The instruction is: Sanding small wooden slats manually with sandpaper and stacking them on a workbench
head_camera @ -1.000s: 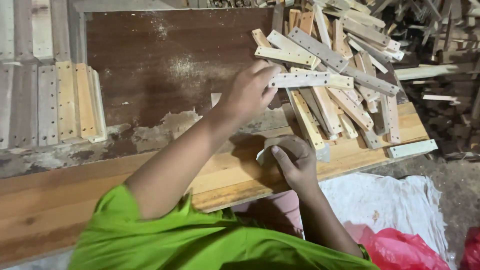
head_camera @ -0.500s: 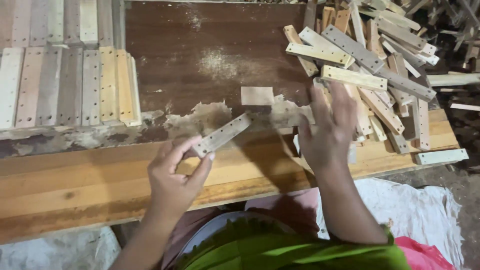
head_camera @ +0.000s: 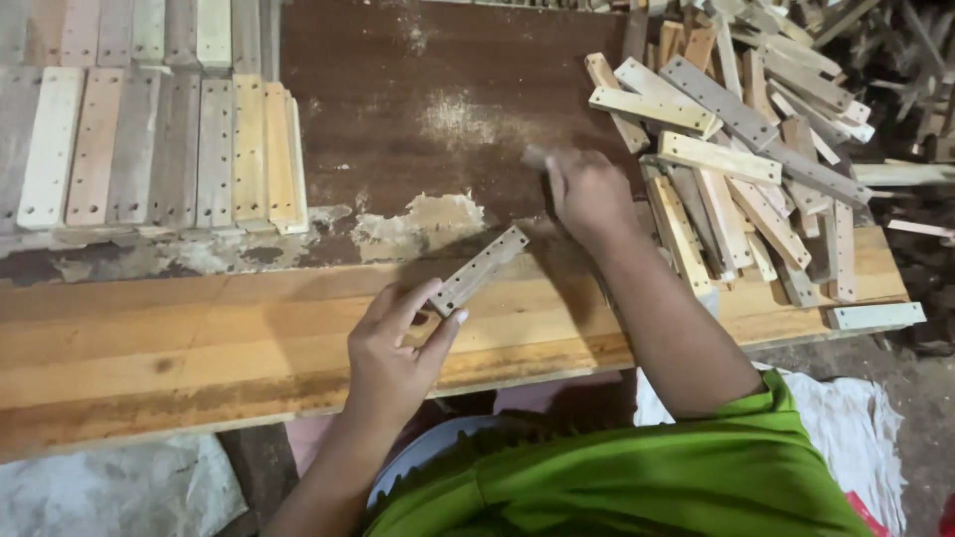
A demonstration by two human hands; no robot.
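Wooden slat [head_camera: 479,270], short and drilled with small holes, lies slanted on the workbench [head_camera: 179,348], its lower end pinched between the thumb and fingers of the left hand [head_camera: 391,348]. Up and to the right, the right hand [head_camera: 587,194] is closed around a small block [head_camera: 534,157], next to the heap of loose slats [head_camera: 736,169]. At far left, sorted slats [head_camera: 159,149] lie in a neat row.
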